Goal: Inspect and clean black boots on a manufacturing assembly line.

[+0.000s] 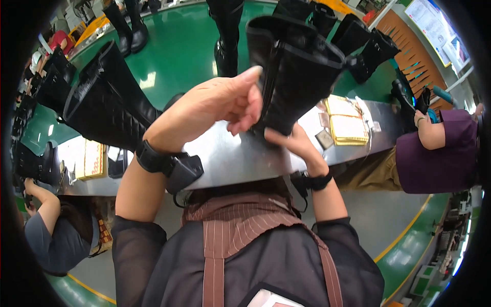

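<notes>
My right hand (pixel 302 148) is wrapping its grip around the low part of a tall black leather boot with a zip (pixel 302 71), above the brushed-metal strip (pixel 225 158) edging a green worktop (pixel 179 66); my left hand (pixel 217 102) is curling beside the zip, whether pinching anything I cannot tell. This boot's handling is looking unfinished, its foot hiding from view. Farther off, other tall black boots (pixel 226 30) are standing, whether finished or waiting being unclear.

Showing grey floor (pixel 376 220) on the near side of the metal-edged green surface (pixel 220 166), with a yellow line (pixel 407 233) and green band (pixel 417 256); displaying a white board (pixel 434 28) and brown slatted panel (pixel 408 51) to the surface's right.
</notes>
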Demonstrator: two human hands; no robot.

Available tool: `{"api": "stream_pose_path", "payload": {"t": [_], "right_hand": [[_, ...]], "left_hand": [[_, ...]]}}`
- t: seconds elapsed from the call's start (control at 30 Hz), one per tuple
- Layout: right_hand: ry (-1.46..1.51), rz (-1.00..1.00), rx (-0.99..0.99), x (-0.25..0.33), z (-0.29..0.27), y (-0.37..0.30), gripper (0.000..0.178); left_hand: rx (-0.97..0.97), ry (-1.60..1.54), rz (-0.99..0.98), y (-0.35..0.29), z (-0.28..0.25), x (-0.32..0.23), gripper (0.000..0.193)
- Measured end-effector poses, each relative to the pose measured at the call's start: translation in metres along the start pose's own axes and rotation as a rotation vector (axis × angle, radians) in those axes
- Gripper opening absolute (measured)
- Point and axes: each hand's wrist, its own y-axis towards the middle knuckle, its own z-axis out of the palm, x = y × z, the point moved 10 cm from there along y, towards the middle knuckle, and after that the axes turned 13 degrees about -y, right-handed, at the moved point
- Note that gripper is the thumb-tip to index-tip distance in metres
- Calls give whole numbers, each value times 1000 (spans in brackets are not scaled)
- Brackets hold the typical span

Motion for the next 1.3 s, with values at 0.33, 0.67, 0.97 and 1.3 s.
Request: {"api": "stream_pose_path", "payload": {"t": [0.33,0.67,0.97,1.3], "right_hand": [[814,194,-156,-1,2,-4,42],[774,-59,-242,38,-2,-23,40],[465,-325,-335,48,-25,-51,35],[351,-377,-455,31,-39,-81,25]], "left_hand": [[-441,134,-58,-21,-109,97,52],[-586,373,717,-17,-67,30,81],[-686,248,775,-42,-89,-23,49],[-483,119,604,-40,-85,-35,21]]}}
